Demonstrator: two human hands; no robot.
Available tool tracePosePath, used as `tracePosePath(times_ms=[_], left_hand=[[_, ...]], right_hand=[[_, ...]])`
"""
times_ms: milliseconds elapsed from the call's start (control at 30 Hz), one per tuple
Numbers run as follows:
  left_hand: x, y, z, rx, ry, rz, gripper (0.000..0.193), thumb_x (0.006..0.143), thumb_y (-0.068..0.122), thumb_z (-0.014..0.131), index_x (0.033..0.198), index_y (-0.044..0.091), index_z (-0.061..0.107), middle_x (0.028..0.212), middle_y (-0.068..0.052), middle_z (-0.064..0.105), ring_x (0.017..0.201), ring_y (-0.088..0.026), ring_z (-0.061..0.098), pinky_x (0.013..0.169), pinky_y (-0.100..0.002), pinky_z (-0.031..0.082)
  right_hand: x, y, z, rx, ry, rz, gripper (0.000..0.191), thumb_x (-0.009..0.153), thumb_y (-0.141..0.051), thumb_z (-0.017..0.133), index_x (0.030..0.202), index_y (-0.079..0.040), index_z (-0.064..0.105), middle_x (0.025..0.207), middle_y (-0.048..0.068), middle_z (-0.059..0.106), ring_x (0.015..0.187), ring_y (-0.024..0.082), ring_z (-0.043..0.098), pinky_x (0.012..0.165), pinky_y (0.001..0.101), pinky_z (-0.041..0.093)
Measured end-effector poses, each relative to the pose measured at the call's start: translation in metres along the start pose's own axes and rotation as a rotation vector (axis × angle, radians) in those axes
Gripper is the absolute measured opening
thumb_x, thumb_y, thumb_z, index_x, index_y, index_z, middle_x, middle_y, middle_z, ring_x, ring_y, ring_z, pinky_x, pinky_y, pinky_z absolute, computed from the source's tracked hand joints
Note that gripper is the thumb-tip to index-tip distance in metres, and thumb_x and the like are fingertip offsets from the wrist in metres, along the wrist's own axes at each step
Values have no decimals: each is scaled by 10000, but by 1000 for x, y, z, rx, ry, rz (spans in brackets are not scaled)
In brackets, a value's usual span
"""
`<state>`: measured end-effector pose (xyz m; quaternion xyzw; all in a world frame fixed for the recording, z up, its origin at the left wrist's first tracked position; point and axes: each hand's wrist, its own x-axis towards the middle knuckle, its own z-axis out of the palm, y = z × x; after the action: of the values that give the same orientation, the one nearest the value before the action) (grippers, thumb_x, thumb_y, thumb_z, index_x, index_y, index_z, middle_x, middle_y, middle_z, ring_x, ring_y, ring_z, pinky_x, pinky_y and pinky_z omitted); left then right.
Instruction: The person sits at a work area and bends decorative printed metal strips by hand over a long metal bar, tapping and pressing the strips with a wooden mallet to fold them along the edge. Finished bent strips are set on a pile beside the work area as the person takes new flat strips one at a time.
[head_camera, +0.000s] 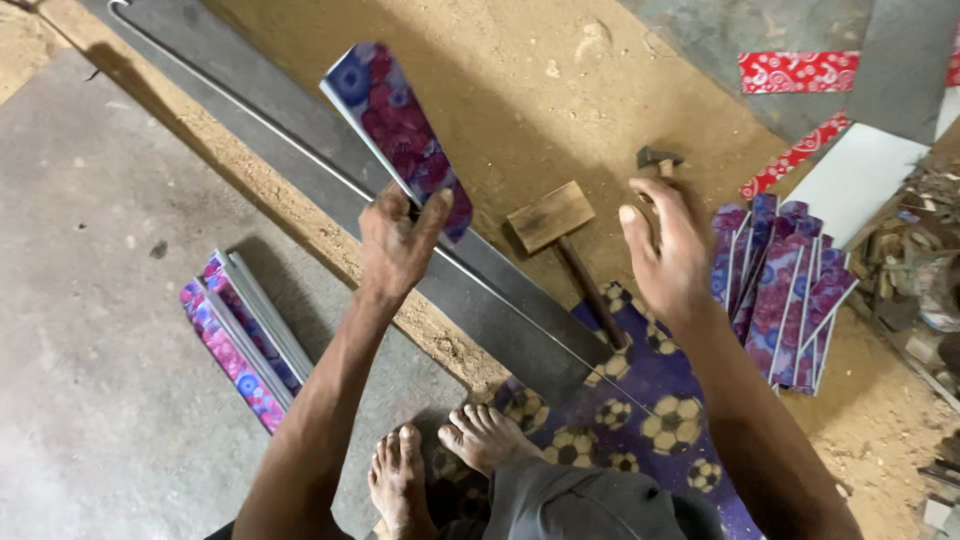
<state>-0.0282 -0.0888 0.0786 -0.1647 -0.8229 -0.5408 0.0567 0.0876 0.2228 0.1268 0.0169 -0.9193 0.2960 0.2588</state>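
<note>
— Sandy floor (520, 120), long steel bar (300, 150) across it. Left hand (398, 245)?
— Fingers pinched shut on a floral strip (400, 130), raised above the bar.
— Right hand (668, 250)?
— Fingers spread, holding nothing, hovering near the wooden mallet (562, 235).

No packages, labels, signs or screens in view.
Only patterned sheet pieces and tools lie on the floor.

Glossy floral-printed sheet-metal strip (400, 125), matt wooden mallet (550, 215) (rough-grained head), dull grey steel bar (300, 150).
</note>
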Motion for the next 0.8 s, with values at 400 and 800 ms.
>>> tracePosePath(times_ms=[400,800], left_hand=[[-2,-74,32,42,-9,69,268,1049,310,592,938,95,709,536,36,577,376,-51,468,294,-242,372],[-2,-55,26,156,-89,-24,412,1063,316,584,713,101,602,597,-5,559,399,-74,436,309,-257,330]], right_hand=[[-81,150,38,-510,-322,478,477,903,-316,738,1274,-45,610,1189,266,597,1078,475,598,870,571,498],[-72,155,31,263,-230,1010,348,867,-208,676,1130,4,591,853,179,666,707,339,617,596,483,461]])
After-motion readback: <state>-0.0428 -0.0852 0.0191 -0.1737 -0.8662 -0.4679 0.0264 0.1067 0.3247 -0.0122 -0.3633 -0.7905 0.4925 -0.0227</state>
